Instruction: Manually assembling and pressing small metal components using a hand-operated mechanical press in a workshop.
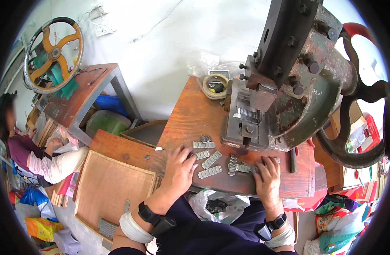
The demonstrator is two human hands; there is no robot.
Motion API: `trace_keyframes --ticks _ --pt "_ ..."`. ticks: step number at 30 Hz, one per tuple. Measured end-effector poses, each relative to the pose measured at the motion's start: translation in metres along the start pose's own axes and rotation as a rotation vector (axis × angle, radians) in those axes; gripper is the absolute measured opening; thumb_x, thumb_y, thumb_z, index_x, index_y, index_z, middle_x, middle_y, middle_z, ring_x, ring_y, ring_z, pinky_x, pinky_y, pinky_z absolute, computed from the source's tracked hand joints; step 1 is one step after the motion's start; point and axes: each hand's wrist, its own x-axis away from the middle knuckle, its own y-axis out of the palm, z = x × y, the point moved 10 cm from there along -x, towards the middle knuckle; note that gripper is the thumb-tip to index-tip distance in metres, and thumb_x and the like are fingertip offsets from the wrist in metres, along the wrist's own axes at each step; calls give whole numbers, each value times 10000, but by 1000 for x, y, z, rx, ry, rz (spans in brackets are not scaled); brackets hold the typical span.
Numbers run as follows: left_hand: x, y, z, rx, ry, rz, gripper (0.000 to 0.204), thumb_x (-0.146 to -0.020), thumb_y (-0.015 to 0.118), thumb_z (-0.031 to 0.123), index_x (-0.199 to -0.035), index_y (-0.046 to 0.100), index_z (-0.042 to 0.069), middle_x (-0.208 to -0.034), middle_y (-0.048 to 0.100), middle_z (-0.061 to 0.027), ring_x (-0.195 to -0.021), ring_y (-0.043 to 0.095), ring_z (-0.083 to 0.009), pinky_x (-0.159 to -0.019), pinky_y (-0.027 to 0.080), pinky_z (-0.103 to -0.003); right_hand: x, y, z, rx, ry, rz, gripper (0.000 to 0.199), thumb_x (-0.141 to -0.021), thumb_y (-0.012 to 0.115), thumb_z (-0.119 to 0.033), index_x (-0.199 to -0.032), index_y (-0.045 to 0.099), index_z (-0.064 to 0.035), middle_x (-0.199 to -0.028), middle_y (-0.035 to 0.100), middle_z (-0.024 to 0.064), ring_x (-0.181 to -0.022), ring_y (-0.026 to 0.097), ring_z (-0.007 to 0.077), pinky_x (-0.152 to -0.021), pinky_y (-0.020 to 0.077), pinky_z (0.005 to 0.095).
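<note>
Several short silver metal link bands lie on the wooden bench, like watch strap pieces. My left hand rests at the left of this group, fingers bent and apart, its tips next to a link band piece. Another link band piece lies slanting nearby. My right hand has curled fingers at the right end of a link band; thumb and fingertips close on that end. A crosswise link band piece lies at its other end. The fingers partly hide the gripped end.
A heavy hand press with a large dark wheel stands behind the bands. A roll of tape sits at the bench's back. To the left is a wooden tray with link pieces; a plastic bag hangs below. Another person sits far left.
</note>
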Motion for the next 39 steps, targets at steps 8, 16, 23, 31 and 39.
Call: trace_keyframes --ticks 8,16,23,31,39 --pt "-23 4 -3 -99 -55 -9 234 -637 731 81 -866 680 81 -960 576 -78 -902 516 -295 -834 388 -423 -19 22 -68 -200 -250 -31 298 -665 686 -49 -959 636 -42 -1087 563 126 -1068 495 344 -893 414 440" --pt "-40 27 -13 -174 -200 -282 181 -654 709 93 -797 612 40 -842 630 -113 -861 565 -302 -771 382 -431 -49 62 -105 -333 -363 -253 367 -679 699 -110 -1031 610 -56 -1087 564 101 -1055 497 301 -913 403 413" --pt "-34 27 -28 -147 -204 -221 154 -668 699 85 -791 622 34 -815 627 -108 -825 563 -309 -732 392 -429 -43 52 -106 -385 -376 -329 341 -650 730 -133 -975 644 -77 -1039 569 89 -1027 500 309 -891 412 413" --pt "0 -7 34 25 103 97 203 -685 696 91 -871 630 41 -944 566 -110 -927 512 -316 -754 425 -421 -25 8 -54 -218 -246 -29 215 -661 656 -28 -871 668 -72 -959 620 81 -949 546 286 -825 434 390" --pt "5 43 67 -166 168 -160 397 -726 684 214 -1045 590 -3 -1154 539 -154 -1122 438 -331 -917 334 -474 -11 -1 -6 -186 -43 -56 294 -641 716 -67 -929 663 -46 -920 607 98 -875 548 299 -799 449 392"
